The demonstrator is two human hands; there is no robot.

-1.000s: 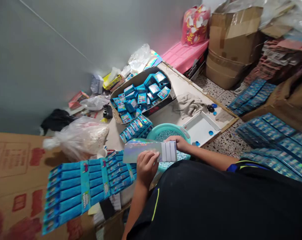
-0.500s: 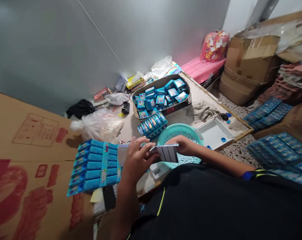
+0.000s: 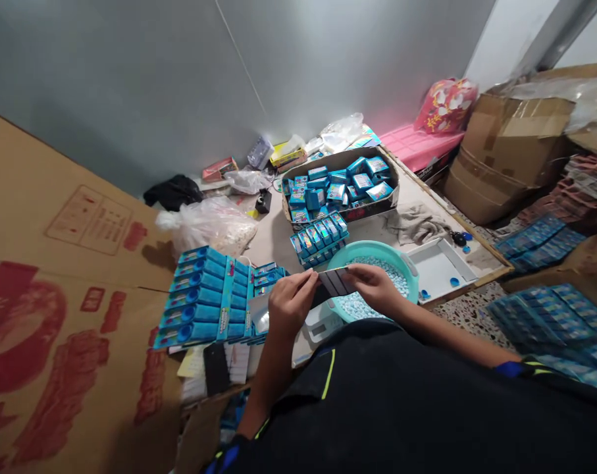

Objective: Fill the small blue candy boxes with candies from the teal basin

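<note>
Pinched between left hand point(image 3: 289, 304) and right hand point(image 3: 373, 287), a flat shiny card carton point(image 3: 334, 283) stays level above the turquoise plastic basin point(image 3: 409, 271) of pale pellets, apparently for folding.

Teal basin point(image 3: 399, 258), blue boxes point(image 3: 204, 299)

Two hands point(image 3: 328, 296), one folded card point(image 3: 334, 282), one teal basin point(image 3: 405, 264), one white tray point(image 3: 439, 268), one grey cloth point(image 3: 416, 225).
</note>
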